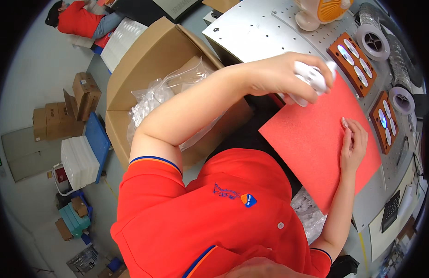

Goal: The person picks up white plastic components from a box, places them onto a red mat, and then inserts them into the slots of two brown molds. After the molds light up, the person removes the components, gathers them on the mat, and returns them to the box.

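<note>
My left hand point(295, 78) is closed around several small white plastic pieces point(311, 76), slightly blurred, and is raised over the far corner of a red foam sheet point(297, 134). The fingers partly hide the pieces, so I cannot make out their exact shape. My right hand point(354, 144) lies on the right part of the sheet, its fingers slightly bent and nothing seen in them. Beyond the sheet lie two orange-brown fixtures, a far one point(364, 72) and a nearer one point(378, 113), each holding oval white pieces.
At my left stands an open cardboard box point(119, 92) with a clear plastic bag point(152, 99) of white pieces. White reels point(372, 42) and a dark hose point(399, 58) line the metal table's point(251, 34) right edge. A calculator point(390, 211) lies nearer. Another person point(80, 19) sits far left.
</note>
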The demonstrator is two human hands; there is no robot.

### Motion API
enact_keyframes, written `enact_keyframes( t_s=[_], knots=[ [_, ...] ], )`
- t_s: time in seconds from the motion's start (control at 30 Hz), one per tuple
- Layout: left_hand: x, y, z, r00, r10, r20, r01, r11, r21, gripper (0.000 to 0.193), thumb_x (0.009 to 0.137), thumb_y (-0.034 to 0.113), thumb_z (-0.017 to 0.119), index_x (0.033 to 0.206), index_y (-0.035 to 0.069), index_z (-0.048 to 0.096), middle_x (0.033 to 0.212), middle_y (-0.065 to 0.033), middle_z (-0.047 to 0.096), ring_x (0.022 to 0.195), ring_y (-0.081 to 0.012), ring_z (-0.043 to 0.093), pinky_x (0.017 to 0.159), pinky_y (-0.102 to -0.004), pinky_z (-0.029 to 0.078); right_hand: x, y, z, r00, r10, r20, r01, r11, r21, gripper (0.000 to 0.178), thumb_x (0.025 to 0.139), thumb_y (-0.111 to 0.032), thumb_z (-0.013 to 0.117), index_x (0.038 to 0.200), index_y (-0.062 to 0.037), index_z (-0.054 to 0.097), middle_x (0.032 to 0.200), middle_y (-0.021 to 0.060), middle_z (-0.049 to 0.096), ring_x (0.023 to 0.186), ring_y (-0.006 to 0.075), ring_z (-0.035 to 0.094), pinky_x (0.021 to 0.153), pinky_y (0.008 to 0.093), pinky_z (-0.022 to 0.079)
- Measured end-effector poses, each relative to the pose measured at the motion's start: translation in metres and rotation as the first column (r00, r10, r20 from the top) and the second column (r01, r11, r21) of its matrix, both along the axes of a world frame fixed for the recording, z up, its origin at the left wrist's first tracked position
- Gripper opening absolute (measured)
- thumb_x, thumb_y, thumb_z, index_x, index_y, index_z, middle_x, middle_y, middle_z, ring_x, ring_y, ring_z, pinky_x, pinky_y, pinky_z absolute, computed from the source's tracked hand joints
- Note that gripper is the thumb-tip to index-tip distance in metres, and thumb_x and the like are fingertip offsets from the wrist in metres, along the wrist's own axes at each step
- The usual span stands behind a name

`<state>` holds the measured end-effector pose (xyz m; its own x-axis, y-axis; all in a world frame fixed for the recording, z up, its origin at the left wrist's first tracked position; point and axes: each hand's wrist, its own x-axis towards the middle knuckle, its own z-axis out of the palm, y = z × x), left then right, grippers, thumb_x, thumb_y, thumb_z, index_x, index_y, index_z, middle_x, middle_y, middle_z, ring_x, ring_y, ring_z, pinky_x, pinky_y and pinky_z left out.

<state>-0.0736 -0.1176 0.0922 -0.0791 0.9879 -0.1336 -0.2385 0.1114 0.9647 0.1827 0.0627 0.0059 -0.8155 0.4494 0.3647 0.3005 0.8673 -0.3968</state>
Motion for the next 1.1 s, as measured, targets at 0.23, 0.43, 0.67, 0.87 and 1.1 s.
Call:
enact_keyframes(
  t_s=[0.23,0.43,0.67,0.87,1.1],
  knots=[
    [0.032,0.049,-0.03,0.815,-0.052,-0.577,0.282,0.905,0.318,0.031,0.073,-0.001,0.061,0.101,0.011,0.064,0.095,-0.0052,0.063,0.081,-0.0179,0.061,0.068,-0.0321,0.048,0.011,0.014,-0.019,0.985,-0.031,-0.168,0.006,0.989,-0.147,0.051,0.099,-0.041,0.044,0.128,0.0003,0.053,0.126,0.0142,0.057,0.119,0.027,0.052,0.098,0.0377,0.042],
    [0.076,0.09,-0.058,0.386,0.185,-0.904,0.417,0.839,0.35,0.04,0.071,0.016,0.075,0.109,0.02,0.062,0.113,-0.008,0.053,0.097,-0.0297,0.058,0.067,-0.0403,0.052,0.01,0.016,-0.019,0.935,-0.048,-0.353,-0.017,0.983,-0.18,0.07,0.094,-0.059,0.039,0.128,0.0005,0.053,0.127,0.0158,0.056,0.121,0.03,0.051,0.101,0.0412,0.04],
    [0.079,0.114,-0.092,0.468,0.315,-0.826,0.38,0.772,0.51,0.059,0.068,0.045,0.077,0.119,0.021,0.058,0.138,-0.0076,0.045,0.125,-0.0342,0.042,0.101,-0.0482,0.032,0.003,0.014,-0.01,0.923,-0.096,-0.372,0.022,0.98,-0.198,0.061,0.097,-0.052,0.039,0.125,0.0003,0.054,0.127,0.0167,0.055,0.12,0.0298,0.052,0.101,0.0384,0.039],
    [0.073,0.12,-0.094,0.562,0.284,-0.777,0.258,0.832,0.49,0.049,0.083,0.041,0.066,0.123,0.014,0.057,0.139,-0.0108,0.047,0.128,-0.0324,0.042,0.105,-0.0456,0.029,0.007,0.015,-0.004,0.919,-0.171,-0.355,0.098,0.972,-0.212,0.039,0.1,-0.033,0.042,0.116,-0.003,0.061,0.12,0.0139,0.059,0.113,0.0303,0.054,0.096,0.0372,0.042],
    [0.084,0.119,-0.091,0.451,0.247,-0.858,0.354,0.833,0.426,0.043,0.085,0.038,0.063,0.119,0.012,0.058,0.13,-0.0101,0.053,0.121,-0.03,0.047,0.102,-0.0436,0.031,0.009,0.01,-0.005,0.909,-0.239,-0.341,0.186,0.966,-0.181,0.022,0.092,-0.021,0.056,0.106,-0.0079,0.066,0.113,0.0104,0.061,0.103,0.0285,0.056,0.089,0.0386,0.045]
  ],
)
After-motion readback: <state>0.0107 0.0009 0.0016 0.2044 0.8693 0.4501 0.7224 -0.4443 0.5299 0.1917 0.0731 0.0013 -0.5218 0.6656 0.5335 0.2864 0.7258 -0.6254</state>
